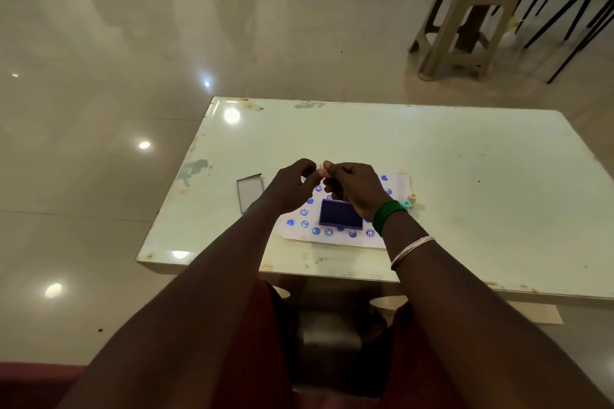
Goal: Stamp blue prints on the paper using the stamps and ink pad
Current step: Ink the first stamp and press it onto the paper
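Note:
A white paper (300,236) with several round blue prints lies near the table's front edge. On it sits the open ink pad (340,213), dark blue. My left hand (292,188) and my right hand (357,188) meet above the paper's far part, fingertips pinched together on a small pink stamp (321,169). Only a sliver of the stamp shows between the fingers. To the right of the paper stand a cream stamp (413,199) and a teal stamp (406,204), partly hidden by my right wrist.
The ink pad's clear lid (250,191) lies left of the paper on the pale glass-topped table (465,176). A beige plastic stool (465,23) and black chair legs (571,13) stand on the floor beyond the table, at the right.

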